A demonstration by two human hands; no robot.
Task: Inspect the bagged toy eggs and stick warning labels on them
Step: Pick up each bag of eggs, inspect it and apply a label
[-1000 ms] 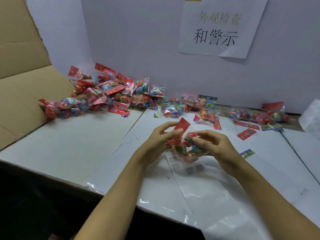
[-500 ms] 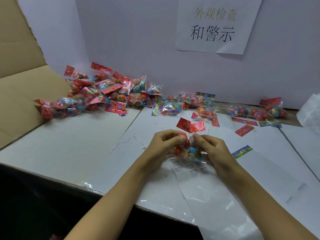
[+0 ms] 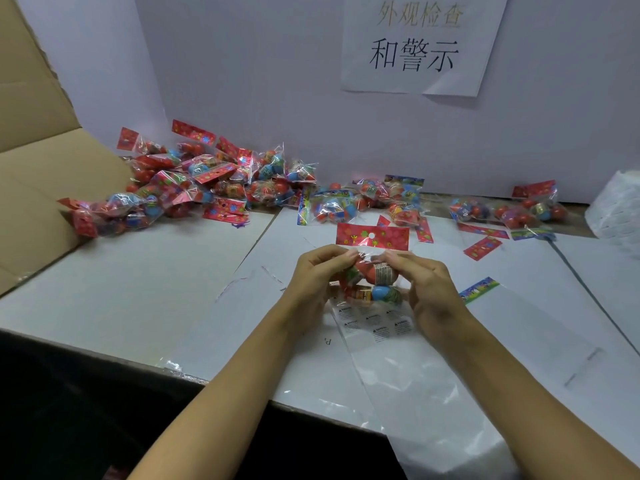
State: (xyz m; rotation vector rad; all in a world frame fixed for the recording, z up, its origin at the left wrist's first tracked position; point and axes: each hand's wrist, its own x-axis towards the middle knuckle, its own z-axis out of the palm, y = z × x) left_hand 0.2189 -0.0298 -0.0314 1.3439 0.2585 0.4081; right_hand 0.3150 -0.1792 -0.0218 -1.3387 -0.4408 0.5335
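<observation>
Bags of toy eggs lie heaped at your far left [image 3: 194,181], against the cardboard flap [image 3: 41,188], with a second cluster [image 3: 374,199] just beyond your hands and a smaller group [image 3: 509,211] well off to the right. Your left hand [image 3: 318,275] has its fingers curled, pinching the left upper edge of the bag in hand [image 3: 372,275]; your right hand [image 3: 427,285] pinches the right edge the same way, so the bag hangs between the two, held up just above the white tabletop [image 3: 138,292]. Its long axis runs up and away from you: the red header card [image 3: 372,234] with the punched hole stands at the top, the eggs bunch below it. You can make out a red egg with a printed band and a blue one beneath, both pressed against clear film; no defect shows from here, though the far face is hidden. Directly under the bag, nearer you, lies the clear sheet of warning labels [image 3: 377,323], its printed triangles facing up. Your right hand sits nearer that sheet, so judging by this, it is the one to drop down and peel a label while your left keeps the bag steady. At the far right edge a white bundle [image 3: 616,206] rests against the wall
</observation>
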